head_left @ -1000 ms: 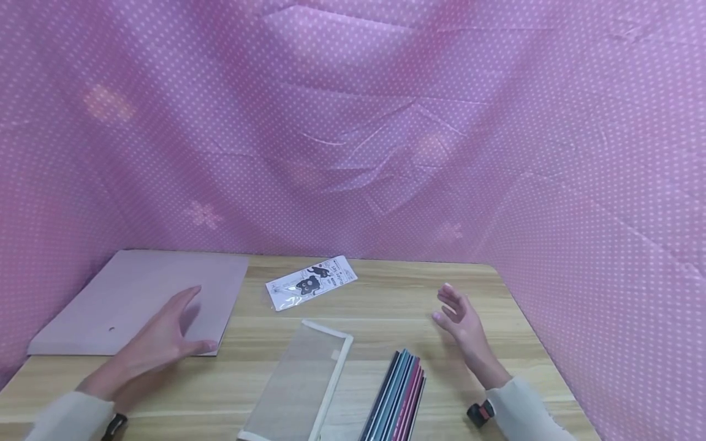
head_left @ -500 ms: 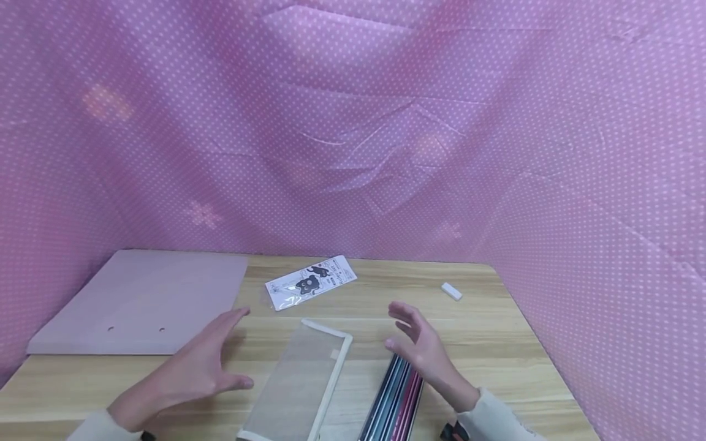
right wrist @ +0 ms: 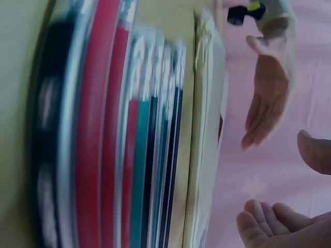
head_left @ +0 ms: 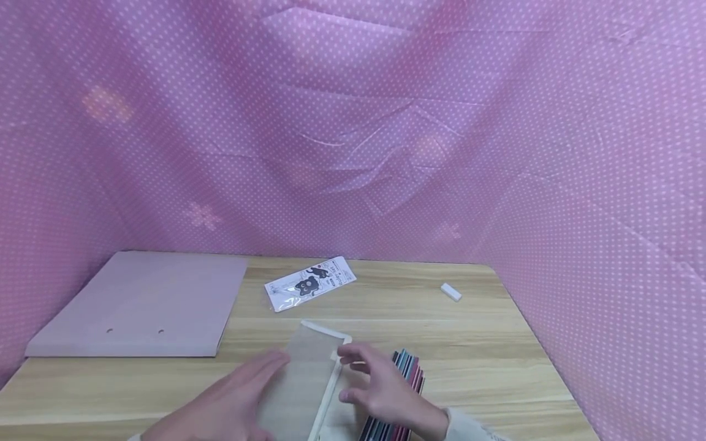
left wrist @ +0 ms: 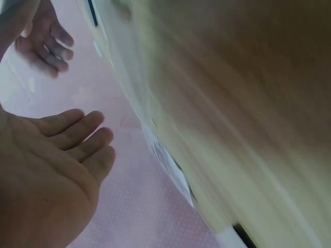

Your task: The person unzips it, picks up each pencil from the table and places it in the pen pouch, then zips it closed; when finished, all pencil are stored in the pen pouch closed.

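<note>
A flat see-through mesh pouch [head_left: 303,373] with white edging lies on the table, between my two hands. My left hand [head_left: 237,395] is over its left side, blurred, with the fingers extended and nothing in them. Over the right edging hovers my right hand [head_left: 377,389], its fingers loosely bent and apart from the thumb, holding nothing. Beneath that hand and forearm lies a row of long slim pencil-like sticks [head_left: 410,367] in dark, teal and red, partly hidden. The right wrist view shows these sticks [right wrist: 114,144] up close, beside the pouch's pale edge [right wrist: 207,129].
A pale lilac folder [head_left: 149,300] with two small holes lies at the back left. A packaged ruler set [head_left: 311,283] with black animal drawings is at the back middle. A small white block [head_left: 451,291] lies back right. Pink dotted cloth [head_left: 353,135] hangs around the table.
My left hand has moved right, from above the folder to the pouch. My right hand has come left from the white block, which it had hidden, past the sticks to the pouch's right edge.
</note>
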Motion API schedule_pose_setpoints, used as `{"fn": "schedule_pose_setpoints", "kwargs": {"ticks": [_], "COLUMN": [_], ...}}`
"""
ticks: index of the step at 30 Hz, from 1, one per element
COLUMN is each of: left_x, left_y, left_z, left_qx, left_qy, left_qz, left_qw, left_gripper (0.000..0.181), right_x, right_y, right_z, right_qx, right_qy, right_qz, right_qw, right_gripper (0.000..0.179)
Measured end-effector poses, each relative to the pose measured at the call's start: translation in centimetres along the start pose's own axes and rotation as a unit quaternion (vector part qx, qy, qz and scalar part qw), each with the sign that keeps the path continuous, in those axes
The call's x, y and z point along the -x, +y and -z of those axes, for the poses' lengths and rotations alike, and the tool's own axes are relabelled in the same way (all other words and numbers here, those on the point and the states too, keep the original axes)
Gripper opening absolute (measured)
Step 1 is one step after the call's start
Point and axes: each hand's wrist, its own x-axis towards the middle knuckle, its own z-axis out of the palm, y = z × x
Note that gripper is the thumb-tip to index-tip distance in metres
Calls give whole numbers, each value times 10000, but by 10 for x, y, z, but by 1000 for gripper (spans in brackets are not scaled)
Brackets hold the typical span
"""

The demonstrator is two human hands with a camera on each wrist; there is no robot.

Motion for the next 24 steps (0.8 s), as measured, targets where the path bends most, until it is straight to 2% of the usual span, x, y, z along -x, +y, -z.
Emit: {"fn": "schedule_pose_setpoints", "kwargs": {"ticks": [2,4,6,9,12,18,20,24], "left_x": [2,3,2,0,-4,-7,-7,-8], "left_y": [2,3,2,0,-2,-2,-2,-1], "left_z": [-5,-11,-18,-27,-34,-38,-38,-37], "left_qx": [-245,-562,-886,-1190,-1348,-1451,-1398,-1175], "left_qy": [-8,120,359,718,844,764,708,400], "left_qz": [-167,-399,-812,-1361,-1704,-1881,-1889,-1808], "left_qw": [9996,9975,9921,9809,9725,9684,9694,9757], "left_gripper": [118,117,108,96,87,84,83,78], "right_x": [1,2,3,4,4,3,2,0], "right_y": [-2,-5,-6,-7,-6,-2,-1,-1], "right_z": [-6,-12,-17,-23,-26,-32,-33,-33], "right_qx": [211,451,663,629,427,46,51,46], "right_qy": [-221,-455,-721,-1112,-1467,-1897,-2007,-2230], "right_qz": [-4,-52,-68,-121,-198,-655,-684,-718], "right_qw": [9995,9979,9952,9917,9881,9796,9773,9722], "right_gripper": [63,60,56,52,46,39,39,38]}}
